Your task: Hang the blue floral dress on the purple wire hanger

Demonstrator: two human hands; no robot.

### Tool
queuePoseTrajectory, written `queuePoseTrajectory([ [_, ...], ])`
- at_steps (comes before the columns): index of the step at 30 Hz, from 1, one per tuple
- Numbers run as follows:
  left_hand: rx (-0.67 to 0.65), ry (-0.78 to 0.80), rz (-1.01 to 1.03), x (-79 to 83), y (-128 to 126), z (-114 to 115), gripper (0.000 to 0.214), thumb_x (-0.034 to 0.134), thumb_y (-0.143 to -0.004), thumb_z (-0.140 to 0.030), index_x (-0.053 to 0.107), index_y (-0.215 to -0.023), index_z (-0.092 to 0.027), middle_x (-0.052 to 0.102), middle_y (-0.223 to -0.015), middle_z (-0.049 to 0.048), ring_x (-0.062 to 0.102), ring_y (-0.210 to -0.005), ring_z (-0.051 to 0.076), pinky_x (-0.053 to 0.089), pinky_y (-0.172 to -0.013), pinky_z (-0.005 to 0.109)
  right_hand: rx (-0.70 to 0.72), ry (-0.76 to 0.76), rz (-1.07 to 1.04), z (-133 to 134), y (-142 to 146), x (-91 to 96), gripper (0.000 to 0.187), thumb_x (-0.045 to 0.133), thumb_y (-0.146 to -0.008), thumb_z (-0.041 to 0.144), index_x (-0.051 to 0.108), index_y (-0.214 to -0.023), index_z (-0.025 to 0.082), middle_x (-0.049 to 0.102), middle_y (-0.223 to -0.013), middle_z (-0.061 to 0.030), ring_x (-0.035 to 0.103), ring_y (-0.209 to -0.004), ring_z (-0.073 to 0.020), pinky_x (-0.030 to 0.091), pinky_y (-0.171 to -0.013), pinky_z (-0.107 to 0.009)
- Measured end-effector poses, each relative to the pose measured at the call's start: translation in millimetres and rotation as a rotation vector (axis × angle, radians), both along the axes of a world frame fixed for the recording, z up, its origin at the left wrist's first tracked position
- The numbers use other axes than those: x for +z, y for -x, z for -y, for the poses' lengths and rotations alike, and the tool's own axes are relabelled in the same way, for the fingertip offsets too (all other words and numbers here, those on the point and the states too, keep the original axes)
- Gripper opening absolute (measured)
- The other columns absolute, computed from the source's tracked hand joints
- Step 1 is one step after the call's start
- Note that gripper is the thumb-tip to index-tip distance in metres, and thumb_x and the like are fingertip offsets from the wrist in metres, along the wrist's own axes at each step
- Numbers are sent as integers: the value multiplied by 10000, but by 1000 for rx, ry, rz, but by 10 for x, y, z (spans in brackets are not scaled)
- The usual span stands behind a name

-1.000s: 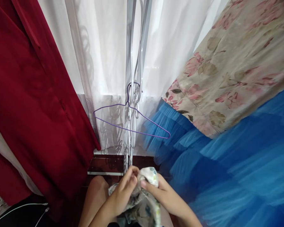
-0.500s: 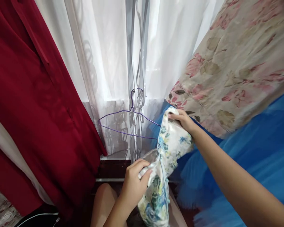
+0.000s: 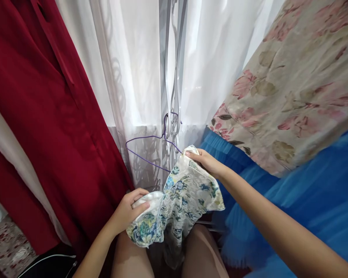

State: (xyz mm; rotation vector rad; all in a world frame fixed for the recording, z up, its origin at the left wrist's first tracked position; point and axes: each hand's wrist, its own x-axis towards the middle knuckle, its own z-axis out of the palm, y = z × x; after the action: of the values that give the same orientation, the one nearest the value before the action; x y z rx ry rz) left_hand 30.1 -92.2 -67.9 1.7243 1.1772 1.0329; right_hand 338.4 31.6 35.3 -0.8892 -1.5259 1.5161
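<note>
A small white garment with a blue and green flower print (image 3: 179,197) is stretched between my two hands above my knees. My left hand (image 3: 129,210) is closed on its lower left corner. My right hand (image 3: 204,161) pinches its upper right edge, close to a purple wire hanger (image 3: 146,148) that hangs on a white metal grille (image 3: 169,77). The garment hides the hanger's right end.
A dark red garment (image 3: 46,116) hangs at the left. White sheer curtains (image 3: 127,69) cover the window behind the grille. At the right hang a beige rose-print cloth (image 3: 292,88) and a blue tulle skirt (image 3: 292,200). A white cable (image 3: 43,260) lies at the bottom left.
The bunched garment has been pulled open. My right hand rose up and right with one edge, then came back a little toward the hanger. My left hand moved left with the other corner.
</note>
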Motion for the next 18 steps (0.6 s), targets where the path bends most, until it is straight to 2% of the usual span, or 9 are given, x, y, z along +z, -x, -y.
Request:
queuePoseTrajectory([
  [3,2,-125,-291,-36,113,-232,306,620,-875,-448,673,-777,-163,632,-733,14,556,-708,160,415,-664,242,-53,-4,34,-19,-90,71,428,819,-626,511,567,-585,168,520,-460,43,433,-398,-86,310,-429,-229],
  [5,6,-232,-455,-67,259,-436,358,633,-855,-460,657,-648,-168,604,-657,17,543,-687,166,407,-678,253,-56,6,91,-5,-149,144,427,816,-611,511,564,-570,169,519,-443,35,442,-385,-97,314,-421,-241],
  [8,79,-305,-598,-14,526,-730,249,643,-832,-411,706,-699,-210,662,-707,26,590,-746,196,432,-734,265,-52,30,129,62,-175,228,395,811,-626,492,601,-612,158,582,-484,4,517,-422,-130,370,-444,-255],
  [11,259,-339,-646,223,738,-984,140,607,-826,-319,730,-854,-259,717,-851,28,626,-847,234,450,-794,297,-40,76,96,130,-142,267,339,819,-643,433,656,-698,141,671,-589,-31,601,-508,-161,446,-500,-258],
  [13,348,-376,-640,462,808,-1133,194,572,-819,-257,713,-950,-263,718,-983,47,616,-955,263,443,-854,332,-29,108,67,157,-126,299,299,814,-665,389,684,-758,136,712,-660,-41,637,-557,-168,486,-537,-252],
  [16,424,-445,-537,831,771,-1317,240,509,-803,-181,676,-966,-236,694,-1056,66,580,-1041,270,430,-910,356,10,143,51,182,-135,368,227,781,-719,344,699,-791,145,734,-696,-34,659,-573,-169,518,-546,-247],
  [18,427,-469,-401,1010,657,-1410,236,472,-782,-150,645,-931,-212,690,-993,64,598,-938,237,458,-849,338,47,197,54,199,-150,385,194,756,-745,328,700,-804,151,747,-716,-47,679,-589,-189,548,-561,-269],
])
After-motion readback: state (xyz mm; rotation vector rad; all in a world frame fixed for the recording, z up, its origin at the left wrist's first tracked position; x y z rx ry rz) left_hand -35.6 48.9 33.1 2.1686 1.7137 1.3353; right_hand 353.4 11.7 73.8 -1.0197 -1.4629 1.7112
